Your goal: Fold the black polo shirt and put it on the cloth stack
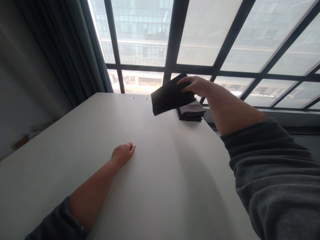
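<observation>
The person's left hand (123, 154) lies nearest on the tabletop (150, 186), its fingers curled into a loose fist. White surface stretches ahead of that hand and to both sides, with the slanting left edge well apart from it. The right edge runs beneath the person's right forearm, so there is more surface to the left of the right hand (192, 86) than to its right.

Farther out and raised, that right hand grips a dark folder-like thing (170, 96) by its right end, thumb and fingers closed on it. The thing is flat, near-black, straight-edged and tilted, reaching leftward from the hand above the tabletop; against the window glare it may be a notebook or a case.

Just below the right hand, near the right edge, sits a grey folded cloth (192, 108) on a dark spiral-bound pad (179, 115). Beyond both hands stands the window (142, 33).
</observation>
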### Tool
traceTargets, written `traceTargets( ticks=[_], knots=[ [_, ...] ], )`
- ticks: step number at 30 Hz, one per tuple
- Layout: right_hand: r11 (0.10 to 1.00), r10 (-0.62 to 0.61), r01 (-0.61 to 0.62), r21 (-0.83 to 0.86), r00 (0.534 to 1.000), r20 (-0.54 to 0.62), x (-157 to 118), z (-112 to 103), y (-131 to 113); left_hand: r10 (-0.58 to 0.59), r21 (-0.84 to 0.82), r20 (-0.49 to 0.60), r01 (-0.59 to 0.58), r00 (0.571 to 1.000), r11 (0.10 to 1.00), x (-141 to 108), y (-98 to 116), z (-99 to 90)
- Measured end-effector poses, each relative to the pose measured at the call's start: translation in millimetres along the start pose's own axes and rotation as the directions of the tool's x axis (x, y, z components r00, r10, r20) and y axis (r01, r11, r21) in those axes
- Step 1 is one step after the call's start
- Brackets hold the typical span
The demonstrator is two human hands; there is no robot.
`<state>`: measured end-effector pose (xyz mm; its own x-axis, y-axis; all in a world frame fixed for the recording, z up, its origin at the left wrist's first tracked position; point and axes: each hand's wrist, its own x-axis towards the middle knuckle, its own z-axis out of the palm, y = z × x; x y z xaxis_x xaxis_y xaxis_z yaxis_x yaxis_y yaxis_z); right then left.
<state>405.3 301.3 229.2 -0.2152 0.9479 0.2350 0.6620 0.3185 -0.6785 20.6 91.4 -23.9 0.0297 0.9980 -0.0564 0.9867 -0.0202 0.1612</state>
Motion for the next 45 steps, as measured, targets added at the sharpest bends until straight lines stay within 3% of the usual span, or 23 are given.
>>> traceTargets(
  ticks=[3, 7, 9, 12, 15, 17, 21, 24, 33, 39, 45],
  knots=[
    [0.972, 0.022, 0.047, 0.229, 0.957, -0.290, 32.2, -1.3, 50.0, -0.007, -0.009, -0.003, 0.007, 1.000, 1.000, 0.1, 0.7, 0.8],
    [0.909, 0.235, 0.031, 0.415, 0.783, -0.575, 48.2, 19.8, 117.7, -0.027, -0.021, -0.001, 0.026, 1.000, 0.999, 1.0, 1.1, 2.8],
    [0.867, 0.403, -0.087, 0.490, 0.701, -0.589, 40.1, 34.5, 150.4, -0.035, -0.027, -0.001, 0.035, 0.999, 0.999, 1.1, 0.9, 4.0],
    [0.728, 0.650, -0.355, 0.586, 0.627, -0.428, 15.4, 54.2, 193.0, -0.039, -0.030, -0.004, 0.039, 0.999, 0.999, 0.7, 0.5, 5.3],
    [0.673, 0.716, -0.434, 0.598, 0.584, -0.382, -8.1, 67.0, 220.4, -0.037, -0.026, 0.002, 0.037, 0.999, 0.999, 0.5, 0.7, 5.1],
    [0.684, 0.704, -0.426, 0.592, 0.597, -0.384, -18.0, 71.8, 229.4, -0.041, -0.023, 0.007, 0.041, 0.999, 0.999, 0.5, 1.2, 4.5],
    [0.769, 0.616, -0.415, 0.487, 0.687, -0.386, -29.5, 76.0, 234.7, -0.045, -0.019, 0.008, 0.045, 0.999, 0.999, 0.4, 2.1, 3.3],
    [0.812, 0.568, -0.415, 0.410, 0.726, -0.388, -38.0, 76.2, 233.2, -0.044, -0.023, 0.013, 0.044, 0.999, 0.999, 0.1, 2.1, 2.4],
    [0.916, 0.392, -0.399, 0.041, 0.869, -0.302, -71.5, 85.1, 200.3, -0.022, -0.026, 0.010, 0.022, 1.000, 0.999, 0.2, 0.9, 0.9],
    [0.925, 0.252, -0.270, -0.267, 0.963, -0.098, -101.6, 114.4, 170.5, 0.006, -0.047, 0.003, -0.005, 1.000, 0.999, 0.4, -0.2, 1.7],
    [0.902, 0.168, -0.084, -0.423, 0.972, 0.166, -137.4, 160.9, 128.4, 0.045, -0.077, -0.011, -0.046, 0.999, 0.996, -1.5, -0.6, 3.1]
  ],
)
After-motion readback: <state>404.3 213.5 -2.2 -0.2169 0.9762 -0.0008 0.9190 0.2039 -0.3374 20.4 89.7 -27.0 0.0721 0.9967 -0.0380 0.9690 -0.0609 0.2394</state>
